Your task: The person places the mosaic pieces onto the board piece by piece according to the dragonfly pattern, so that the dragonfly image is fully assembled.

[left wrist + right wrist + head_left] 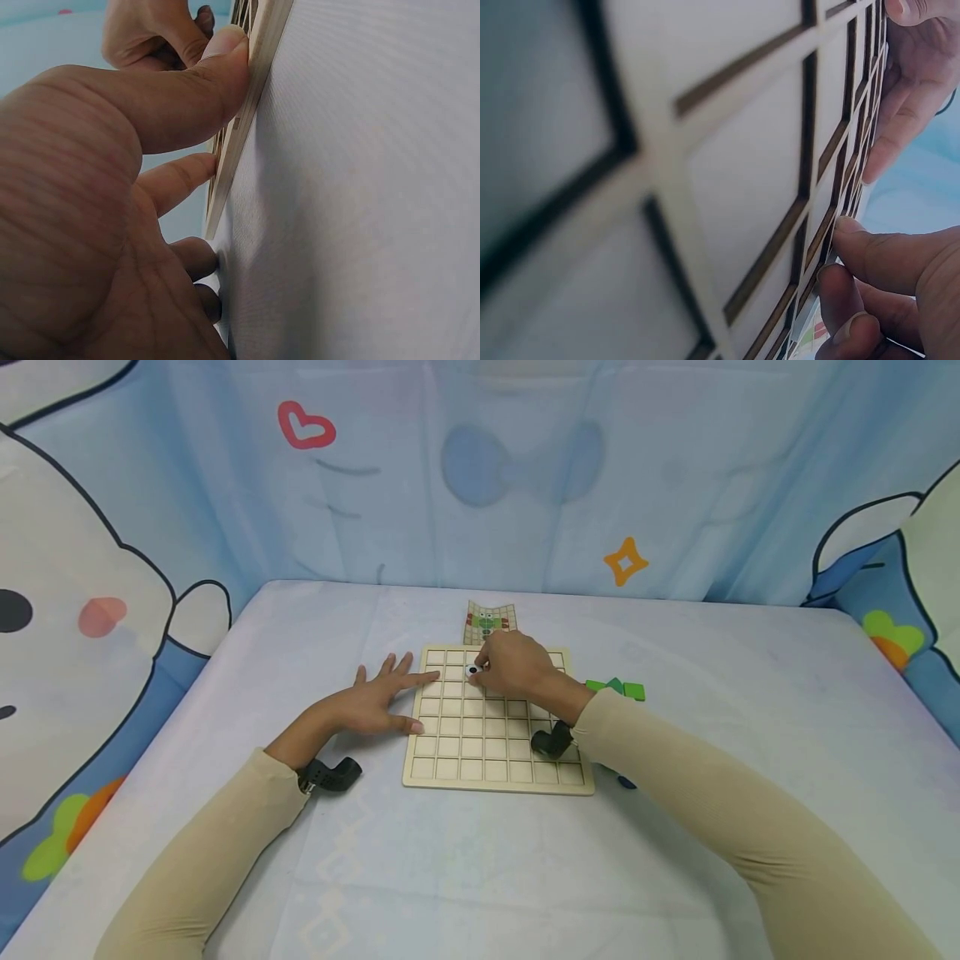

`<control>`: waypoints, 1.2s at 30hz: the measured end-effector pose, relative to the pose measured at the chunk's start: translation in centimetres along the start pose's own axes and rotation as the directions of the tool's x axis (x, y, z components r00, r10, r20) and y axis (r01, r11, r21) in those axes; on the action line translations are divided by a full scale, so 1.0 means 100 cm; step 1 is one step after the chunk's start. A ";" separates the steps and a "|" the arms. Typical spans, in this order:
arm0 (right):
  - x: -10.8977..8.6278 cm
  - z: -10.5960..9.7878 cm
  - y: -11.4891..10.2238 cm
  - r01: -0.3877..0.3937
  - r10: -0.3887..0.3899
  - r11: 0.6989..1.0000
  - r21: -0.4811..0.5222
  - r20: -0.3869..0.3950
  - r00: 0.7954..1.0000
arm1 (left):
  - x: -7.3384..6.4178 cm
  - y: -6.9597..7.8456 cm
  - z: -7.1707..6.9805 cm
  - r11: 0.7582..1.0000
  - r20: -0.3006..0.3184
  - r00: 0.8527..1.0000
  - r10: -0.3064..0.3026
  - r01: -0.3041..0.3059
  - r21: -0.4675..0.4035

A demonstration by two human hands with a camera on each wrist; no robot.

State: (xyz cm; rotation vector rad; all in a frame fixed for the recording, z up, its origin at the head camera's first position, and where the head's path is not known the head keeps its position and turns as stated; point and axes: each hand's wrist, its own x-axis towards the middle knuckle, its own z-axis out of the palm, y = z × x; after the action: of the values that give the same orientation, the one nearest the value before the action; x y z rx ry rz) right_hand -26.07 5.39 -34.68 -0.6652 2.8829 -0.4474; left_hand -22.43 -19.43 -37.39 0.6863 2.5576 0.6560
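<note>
A light wooden grid board (471, 748) lies flat on the white-covered table. Over its upper part, my right hand (517, 665) pinches a small white tile with a black dot (472, 670), like an eye, between thumb and forefinger. In the right wrist view the fingertips are right at the grid's bars, and the tile is hidden. My left hand (371, 702) is spread at the board's left side, thumb and forefinger resting on its edge. The left wrist view shows that thumb (225, 49) pressing the wooden rim, with the other fingers by the tablecloth.
A picture card (489, 617) with a gridded green and red design lies behind the board. Several green pieces (633, 692) are to the board's right, partly behind the right forearm. A dark blue piece (627, 782) shows below that sleeve. A printed curtain (517, 543) hangs behind the table.
</note>
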 end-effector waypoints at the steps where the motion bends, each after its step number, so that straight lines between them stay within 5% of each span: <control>1: 0.000 0.000 0.000 -0.001 0.001 1.000 -0.001 0.000 1.000 | 0.000 0.000 0.000 1.000 0.000 1.000 0.000 0.000 -0.001; 36: -0.011 -0.008 0.003 -0.002 0.002 1.000 0.017 -0.015 1.000 | -0.002 0.003 0.000 1.000 -0.001 1.000 0.003 -0.003 -0.004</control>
State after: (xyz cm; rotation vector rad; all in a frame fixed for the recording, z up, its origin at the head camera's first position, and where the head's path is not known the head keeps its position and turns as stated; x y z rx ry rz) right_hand -25.37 6.39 -33.93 -0.6594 2.8896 -0.4786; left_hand -22.24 -19.34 -37.18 0.6883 2.5558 0.6618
